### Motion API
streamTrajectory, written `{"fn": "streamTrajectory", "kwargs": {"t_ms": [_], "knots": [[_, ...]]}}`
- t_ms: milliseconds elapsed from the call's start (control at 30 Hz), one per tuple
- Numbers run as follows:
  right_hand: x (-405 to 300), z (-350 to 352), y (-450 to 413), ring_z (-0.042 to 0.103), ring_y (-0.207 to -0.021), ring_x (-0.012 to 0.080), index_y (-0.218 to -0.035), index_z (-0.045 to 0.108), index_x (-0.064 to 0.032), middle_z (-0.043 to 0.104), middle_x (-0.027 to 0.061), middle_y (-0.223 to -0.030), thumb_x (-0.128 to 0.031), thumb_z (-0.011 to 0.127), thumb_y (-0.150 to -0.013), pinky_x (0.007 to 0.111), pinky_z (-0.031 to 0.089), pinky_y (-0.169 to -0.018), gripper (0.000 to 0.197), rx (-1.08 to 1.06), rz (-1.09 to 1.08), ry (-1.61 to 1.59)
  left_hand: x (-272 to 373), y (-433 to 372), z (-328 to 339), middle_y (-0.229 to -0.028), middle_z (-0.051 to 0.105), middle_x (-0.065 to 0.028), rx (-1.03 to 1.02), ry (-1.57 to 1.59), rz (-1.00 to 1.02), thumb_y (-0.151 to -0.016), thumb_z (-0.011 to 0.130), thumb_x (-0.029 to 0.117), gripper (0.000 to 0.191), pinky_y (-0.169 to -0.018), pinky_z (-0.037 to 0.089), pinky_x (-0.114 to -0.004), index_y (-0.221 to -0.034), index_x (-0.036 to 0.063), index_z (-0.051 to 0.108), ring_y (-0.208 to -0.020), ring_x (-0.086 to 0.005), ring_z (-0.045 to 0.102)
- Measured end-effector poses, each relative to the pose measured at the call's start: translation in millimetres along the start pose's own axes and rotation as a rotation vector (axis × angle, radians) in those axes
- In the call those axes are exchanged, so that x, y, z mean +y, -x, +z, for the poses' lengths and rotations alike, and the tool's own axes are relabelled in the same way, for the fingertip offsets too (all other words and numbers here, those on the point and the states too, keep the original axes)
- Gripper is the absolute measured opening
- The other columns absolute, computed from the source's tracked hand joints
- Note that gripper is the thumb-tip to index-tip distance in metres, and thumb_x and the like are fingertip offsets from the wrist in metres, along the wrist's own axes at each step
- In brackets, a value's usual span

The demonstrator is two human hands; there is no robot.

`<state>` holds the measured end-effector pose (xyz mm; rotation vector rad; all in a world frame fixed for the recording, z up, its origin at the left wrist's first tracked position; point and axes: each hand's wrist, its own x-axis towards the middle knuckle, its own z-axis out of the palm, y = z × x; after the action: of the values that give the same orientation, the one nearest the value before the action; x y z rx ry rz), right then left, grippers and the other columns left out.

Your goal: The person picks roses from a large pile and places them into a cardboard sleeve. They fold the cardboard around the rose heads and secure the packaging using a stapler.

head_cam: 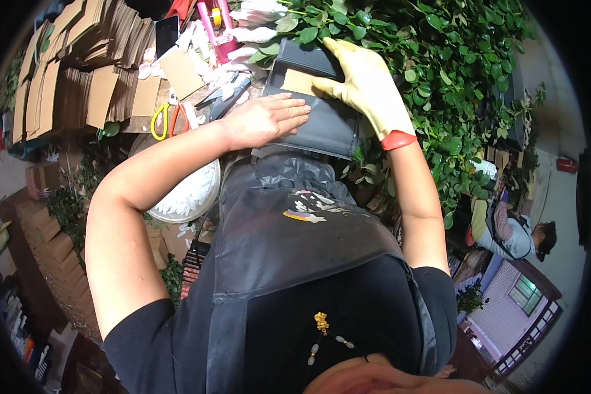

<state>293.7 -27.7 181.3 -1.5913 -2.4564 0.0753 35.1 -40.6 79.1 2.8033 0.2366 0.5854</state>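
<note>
My left hand, bare, lies flat with its fingers stretched out over the near left part of a black ribbed plastic tray or holder. My right hand wears a cream rubber glove with a red cuff. Its thumb and fingers are spread over the right side of the tray, the thumb tip at a piece of brown cardboard lying in it. Nothing is plainly held in either hand; the right palm is hidden. Left of the tray lie dark-handled shears and scissors with a yellow and a red handle.
Stacked cardboard pieces, a phone and a pink tape dispenser are at the upper left. White-wrapped flower heads and leafy stems crowd the far and right sides. A bowl of white pieces stands below my left forearm. Another person is at far right.
</note>
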Motion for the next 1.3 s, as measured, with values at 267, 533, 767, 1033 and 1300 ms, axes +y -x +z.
{"fn": "streamTrajectory", "kwargs": {"t_ms": [267, 533, 767, 1033, 1300], "knots": [[-26, -7, 11, 0.070, -0.083, 0.0316, -0.129, 0.065, -0.0117, 0.072, 0.0113, -0.091, -0.033, 0.083, -0.080, 0.042, 0.057, -0.077, 0.056, -0.026, 0.037, 0.195, 2, 3, 4, -0.145, 0.064, -0.0158, 0.040, -0.038, 0.004, -0.097, 0.065, 0.026, 0.045, -0.121, 0.042, -0.043, -0.135, 0.0010, 0.066, -0.137, -0.0287, 0.058], [-46, 14, 31, 0.070, -0.073, 0.0257, -0.106, 0.073, -0.0157, 0.070, 0.0033, -0.077, -0.009, 0.078, -0.086, 0.049, 0.049, -0.107, 0.022, 0.249, -0.150, 0.175, 1, 2, 7, -0.146, 0.064, -0.0108, 0.055, -0.108, 0.018, -0.098, 0.067, 0.026, 0.041, -0.119, 0.046, -0.042, -0.135, 0.0063, 0.067, -0.134, -0.0241, 0.061], [-46, 31, 30, 0.065, -0.061, 0.0277, -0.075, 0.065, -0.0086, 0.061, 0.0096, -0.061, -0.014, 0.068, -0.074, 0.041, 0.053, -0.065, 0.006, 0.164, -0.313, 0.157, -2, 3, 6, -0.138, 0.068, -0.0127, 0.035, -0.072, 0.020, -0.100, 0.065, 0.024, 0.039, -0.109, 0.052, -0.039, -0.134, 0.0055, 0.068, -0.127, -0.0274, 0.065], [-63, 49, 46, 0.067, -0.062, 0.0309, -0.085, 0.069, -0.0035, 0.065, 0.0124, -0.064, -0.011, 0.065, -0.089, 0.045, 0.054, -0.060, 0.010, 0.138, -0.178, 0.223, 3, 0, 8, -0.119, 0.075, -0.0056, 0.223, -0.076, 0.039, -0.094, 0.074, 0.025, 0.026, -0.090, 0.054, -0.037, -0.114, 0.0084, 0.073, -0.111, -0.0237, 0.070], [-67, 48, 51, 0.069, -0.069, 0.0222, -0.108, 0.071, -0.0039, 0.067, 0.0062, -0.072, -0.016, 0.069, -0.084, 0.036, 0.055, -0.064, 0.026, 0.068, -0.105, 0.252, 49, 17, 52, -0.096, 0.060, -0.0177, 0.603, 0.356, -1.023, -0.102, 0.065, 0.031, 0.030, -0.089, 0.044, -0.048, -0.093, 0.0026, 0.060, -0.096, -0.0408, 0.055]]}}
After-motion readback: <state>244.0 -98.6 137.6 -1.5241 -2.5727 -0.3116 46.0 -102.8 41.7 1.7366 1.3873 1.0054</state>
